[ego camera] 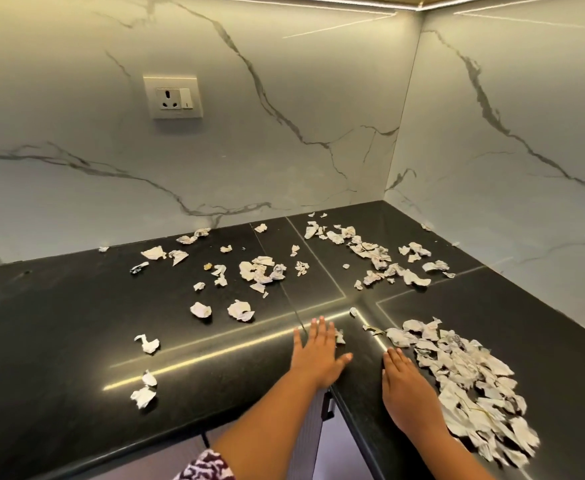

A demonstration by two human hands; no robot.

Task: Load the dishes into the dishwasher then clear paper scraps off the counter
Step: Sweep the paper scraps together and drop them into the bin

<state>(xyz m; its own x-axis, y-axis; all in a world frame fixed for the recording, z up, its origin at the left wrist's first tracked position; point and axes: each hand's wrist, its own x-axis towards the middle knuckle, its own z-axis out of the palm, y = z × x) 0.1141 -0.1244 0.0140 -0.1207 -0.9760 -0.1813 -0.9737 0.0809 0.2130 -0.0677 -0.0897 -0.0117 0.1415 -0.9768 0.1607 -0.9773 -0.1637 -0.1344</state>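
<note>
**At the counter corner: 1 heap made, loose scraps still out**

On the black counter (59, 323), both hands lie palm down with fingers straight, holding nothing. The left hand (319, 355) is spread wide near the inner corner of the front edge, and a small scrap (339, 336) sits just beside its fingertips at 1 o'clock. The right hand (409, 393) is flat with fingers together, its outer side touching a big heap of paper scraps (464, 382) at its 3 o'clock.

The rest of the paper is scattered. 1 cluster (260, 270) lies at 11 o'clock from the left hand and another (377, 258) at 12 o'clock from the right hand. 2 crumpled balls (201, 310) sit nearer, and a few strays (144, 393) lie at 9 o'clock, close to the front edge. No dishes or dishwasher are in view, so this looks like the clearing stage, roughly half done.

The risks lie in the sweeping:
- The heap runs close to the counter edge at 5 o'clock, so a push in that direction would likely spill it to the floor.
- These scraps look light, and a fast sweep could flick them apart again.
- Pieces against the marble wall (284, 116) at 12 o'clock sit furthest from the hands and could be missed.
- The open gap below the inner corner could swallow anything dragged straight back.
</note>
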